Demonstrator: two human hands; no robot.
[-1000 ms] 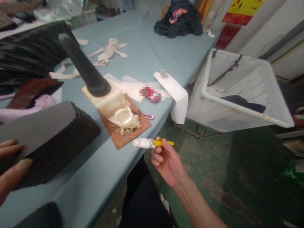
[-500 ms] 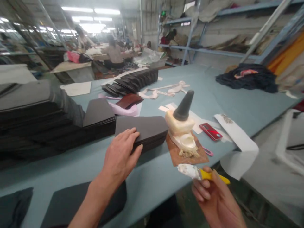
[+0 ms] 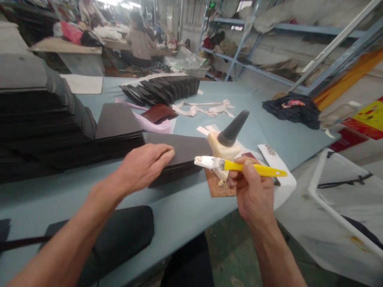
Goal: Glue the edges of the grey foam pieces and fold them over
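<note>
My right hand (image 3: 254, 191) grips a paintbrush by its yellow handle (image 3: 257, 168). White paste coats the bristles, which point left beside the stack. My left hand (image 3: 140, 165) is at the near left edge of a stack of dark grey sheets (image 3: 182, 143), its thumb and fingers drawn together; anything between them is hidden. Behind the brush, a dark cone (image 3: 233, 129) stands tilted on a cream-coloured block (image 3: 220, 146). Under that block lies a brown sheet (image 3: 215, 187) with dried paste on it, partly covered by my right hand.
Tall stacks of dark sheets (image 3: 36, 119) fill the left of the blue-green table (image 3: 176, 219). A fanned row of dark pieces (image 3: 164, 89) and pale strips (image 3: 206, 109) lie farther back. Dark cloth (image 3: 291, 111) sits at the far right. A white-framed bin (image 3: 344, 207) stands beside the table.
My right hand has raised the brush and brought it left towards the stack. My left hand's fingers have gone from spread on the top sheet to drawn together. The view has shifted.
</note>
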